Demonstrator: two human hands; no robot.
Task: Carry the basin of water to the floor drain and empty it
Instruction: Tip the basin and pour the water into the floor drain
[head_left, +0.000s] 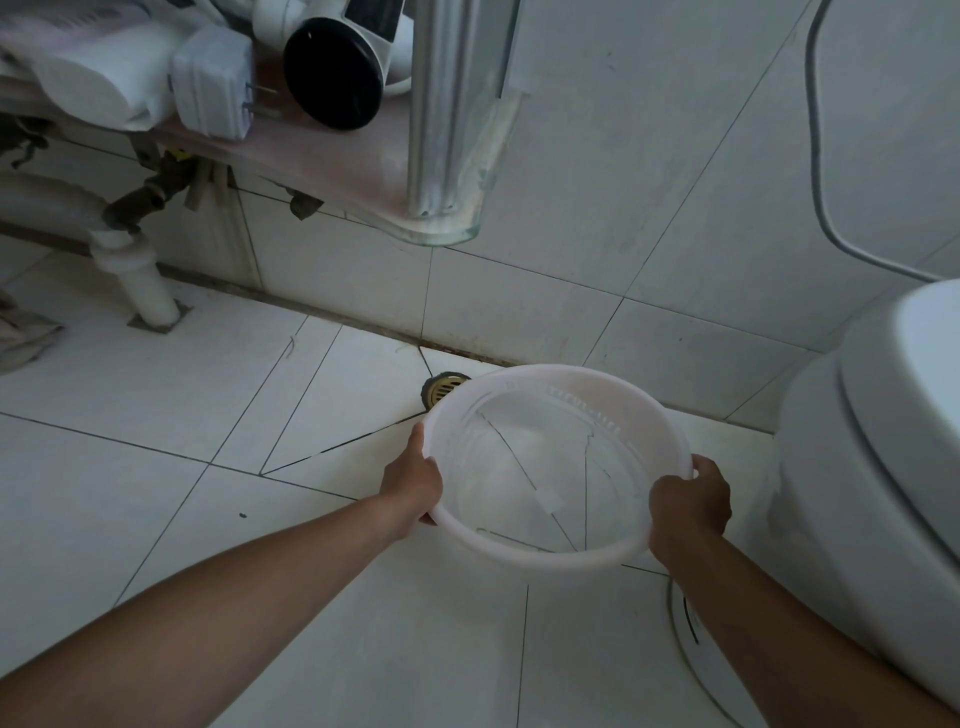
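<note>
A round translucent white basin (558, 558) is held above the white tiled floor, with clear water in it; the tile joints show through its bottom. My left hand (413, 480) grips the left rim, thumb over the edge. My right hand (688, 499) grips the right rim. The brass floor drain (441, 391) lies by the wall's foot, just beyond the basin's far left edge and partly hidden by it.
A white toilet (872, 493) stands close on the right. A glass shelf (332, 156) with a metal post, a plug adapter and a black-faced device hangs at upper left. Below it a white drain pipe (140, 280) enters the floor. A grey cable runs down the wall.
</note>
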